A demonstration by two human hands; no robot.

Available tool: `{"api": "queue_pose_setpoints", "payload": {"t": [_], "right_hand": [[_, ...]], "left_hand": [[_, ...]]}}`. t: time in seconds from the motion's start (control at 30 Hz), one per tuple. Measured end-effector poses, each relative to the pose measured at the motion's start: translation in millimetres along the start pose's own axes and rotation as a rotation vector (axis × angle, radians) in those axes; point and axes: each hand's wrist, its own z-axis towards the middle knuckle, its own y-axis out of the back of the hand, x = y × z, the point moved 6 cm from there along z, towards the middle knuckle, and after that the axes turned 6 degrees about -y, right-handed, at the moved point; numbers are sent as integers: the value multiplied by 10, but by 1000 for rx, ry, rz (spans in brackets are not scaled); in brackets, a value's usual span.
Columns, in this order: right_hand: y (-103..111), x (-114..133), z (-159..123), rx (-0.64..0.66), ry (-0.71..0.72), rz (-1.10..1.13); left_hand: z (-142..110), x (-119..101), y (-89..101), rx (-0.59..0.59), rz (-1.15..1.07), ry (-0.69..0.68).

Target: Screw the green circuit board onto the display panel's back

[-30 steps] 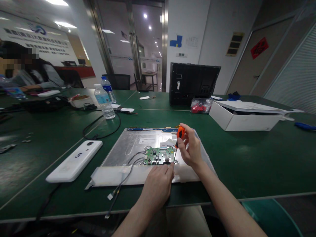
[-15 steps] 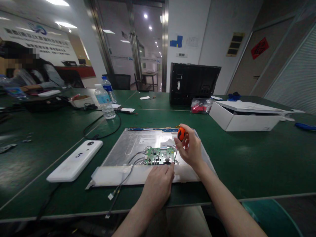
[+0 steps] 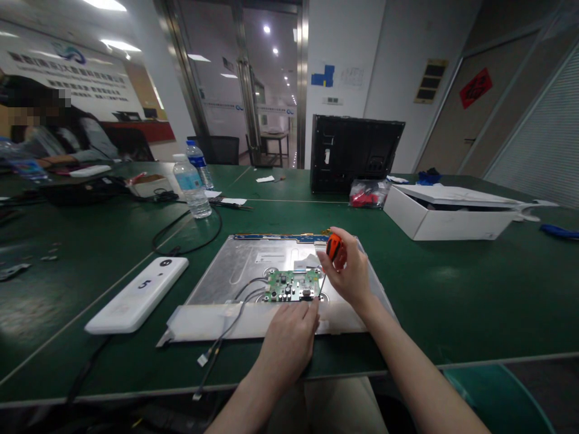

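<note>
My right hand (image 3: 349, 269) grips the orange-and-black handle of a screwdriver (image 3: 334, 247). The shaft slants down to the right front corner of a green circuit board (image 3: 289, 286), where its tip meets a mounting point. My left hand (image 3: 292, 331) rests on the near edge of a metal display panel (image 3: 244, 259), fingers laid forward, with the index fingertip close beside the screwdriver tip. Whether that fingertip touches a screw is too small to tell. Grey cables (image 3: 244, 316) run from the board's left side over the panel's whitish front strip and hang past it.
To the left lies a white device marked 5 (image 3: 140, 295). Water bottles (image 3: 192, 187) stand behind it near a black cable. A black monitor casing (image 3: 355, 150), a plastic bag (image 3: 368, 194) and a white box (image 3: 452, 211) are at the back right. Another person (image 3: 58, 126) sits far left.
The screwdriver handle has turned slightly in my right hand and shifted a touch to the right. My left hand and the panel stay in place.
</note>
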Motion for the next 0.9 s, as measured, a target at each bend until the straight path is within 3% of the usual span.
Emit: {"api": "queue_pose_setpoints", "payload": {"t": [0.3,0.63,0.9], "right_hand": [[-9,-19,-15,75,-58,63],[15,23,11,-19,21,12],[-2,13,-4,64,-17,69]], "left_hand": [[-14,-1,-28,-14,5,-4],[2,-5,-9,-21,8,-7],[-9,-12,-3,-53,5,-9]]}}
